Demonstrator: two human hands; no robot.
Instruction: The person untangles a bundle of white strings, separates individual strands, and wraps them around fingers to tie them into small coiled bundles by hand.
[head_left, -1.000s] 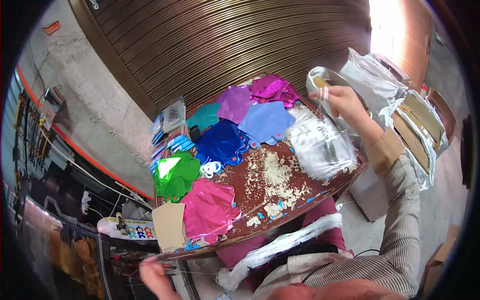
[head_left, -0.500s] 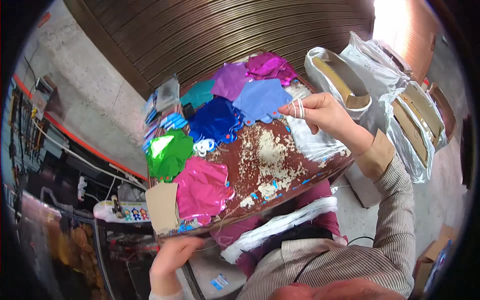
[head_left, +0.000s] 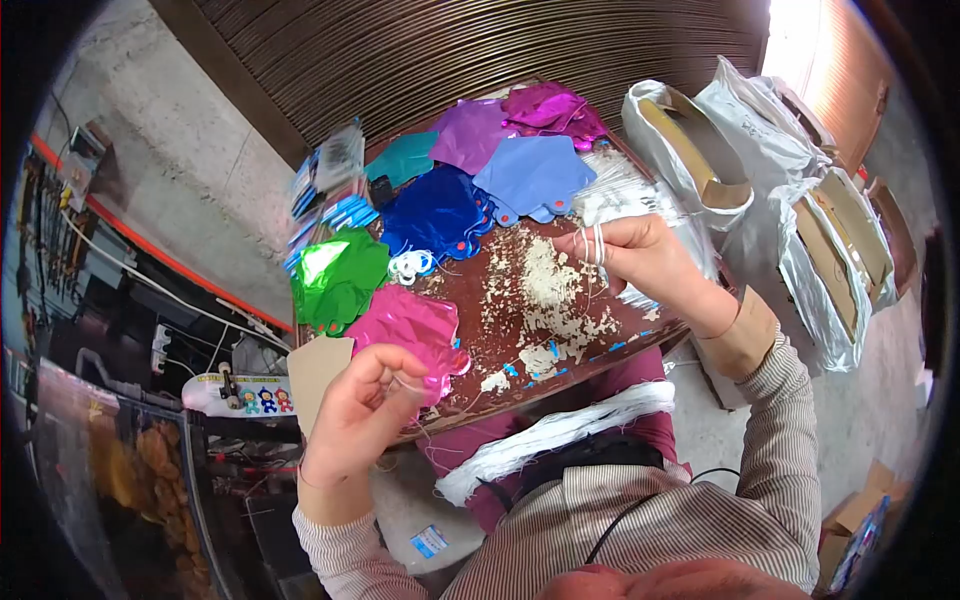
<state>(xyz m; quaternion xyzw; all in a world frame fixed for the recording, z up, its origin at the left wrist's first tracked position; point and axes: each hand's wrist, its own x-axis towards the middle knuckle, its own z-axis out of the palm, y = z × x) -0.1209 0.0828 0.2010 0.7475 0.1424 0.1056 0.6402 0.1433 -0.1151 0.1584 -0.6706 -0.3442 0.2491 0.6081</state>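
Over the right part of the worn red table [head_left: 480, 360], my right hand [head_left: 635, 255] pinches white string [head_left: 598, 245] looped around its fingers. My left hand [head_left: 365, 410] is raised at the table's near left corner, beside the pink foil pieces [head_left: 405, 335], its fingers curled with thin thread at the fingertips. Green [head_left: 345, 280], dark blue [head_left: 430, 215], light blue [head_left: 535, 178], purple [head_left: 468, 135] and magenta [head_left: 550, 112] foil stacks lie around the table. A small coil of white string [head_left: 410, 266] rests between the blue and pink stacks.
A bundle of white thread [head_left: 560, 440] lies across the lap. White bags with cardboard [head_left: 690, 160] stand right of the table. Clear packets [head_left: 335, 165] are piled at the table's left edge, and a skateboard [head_left: 240, 397] is at the left. A ribbed shutter [head_left: 460, 50] rises behind.
My left hand has risen from below the table's near left corner to beside the pink foil. My right hand has moved slightly down, still pinching the looped string.
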